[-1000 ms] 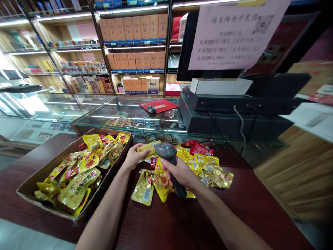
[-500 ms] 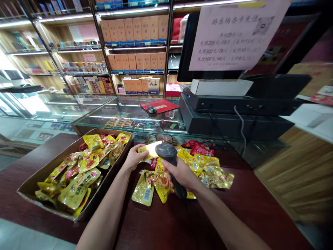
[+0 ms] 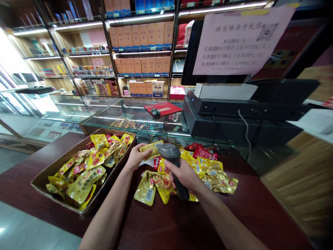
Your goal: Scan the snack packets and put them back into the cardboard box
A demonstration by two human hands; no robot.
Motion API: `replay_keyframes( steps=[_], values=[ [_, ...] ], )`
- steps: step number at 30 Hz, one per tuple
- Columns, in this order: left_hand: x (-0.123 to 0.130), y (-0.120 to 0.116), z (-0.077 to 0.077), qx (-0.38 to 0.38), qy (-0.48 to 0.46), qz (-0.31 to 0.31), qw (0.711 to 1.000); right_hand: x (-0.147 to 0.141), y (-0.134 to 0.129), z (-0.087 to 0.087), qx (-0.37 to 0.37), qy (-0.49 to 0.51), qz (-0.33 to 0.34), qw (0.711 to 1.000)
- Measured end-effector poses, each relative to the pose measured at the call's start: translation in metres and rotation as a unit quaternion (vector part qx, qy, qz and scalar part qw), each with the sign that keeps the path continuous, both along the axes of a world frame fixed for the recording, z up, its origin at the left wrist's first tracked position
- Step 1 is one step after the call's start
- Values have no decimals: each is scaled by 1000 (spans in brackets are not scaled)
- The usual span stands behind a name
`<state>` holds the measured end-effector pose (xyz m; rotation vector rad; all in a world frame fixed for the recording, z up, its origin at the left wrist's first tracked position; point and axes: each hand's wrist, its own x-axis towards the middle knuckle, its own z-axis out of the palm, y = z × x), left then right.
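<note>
My left hand (image 3: 137, 156) pinches a yellow foil snack packet (image 3: 151, 148) by its edge. The packet's top faces the head of a grey handheld barcode scanner (image 3: 170, 154), which my right hand (image 3: 182, 173) grips by the handle, and the two are close together. Below my hands lies a loose heap of yellow and red foil packets (image 3: 153, 187) on the dark red counter (image 3: 161, 225). A cardboard tray (image 3: 109, 184) full of similar packets stands just left of my left forearm.
Behind the counter is a glass display case (image 3: 125, 116) with a red mat and computer mouse (image 3: 155, 112) on top. To the right stand a black till unit (image 3: 234, 125) and a monitor with a pink paper notice (image 3: 241, 41). Shelves of boxed goods fill the back.
The whole view has shifted slightly, with the scene sitting a little further right. The packet no longer flares with glare. Both hands keep the same hold.
</note>
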<state>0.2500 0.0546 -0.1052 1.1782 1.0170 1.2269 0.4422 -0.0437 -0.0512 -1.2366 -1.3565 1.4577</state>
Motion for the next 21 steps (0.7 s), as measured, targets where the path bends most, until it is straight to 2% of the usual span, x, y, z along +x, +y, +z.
replay_keyframes(
  steps=[2,5,10,13,16,19,21],
  values=[
    [-2,-3,11,33,31,27,999,1,-1,3,7,5,10,1000],
    [-15,-9,37,111,141,82,980,0,-4,9,16,0,19,1000],
    [-65,-19,89,201,323,201,903,-2,-13,21,9,-12,9,1000],
    [-104,-23,109,218,394,278,849,-4,-17,24,21,-4,18,1000],
    [-135,-26,118,228,427,328,812,-6,-18,22,30,-2,27,999],
    [-149,-30,118,237,406,320,823,-7,-16,19,24,-2,24,999],
    [-146,-34,114,244,382,299,840,-8,-15,18,19,-1,21,1000]
  ],
)
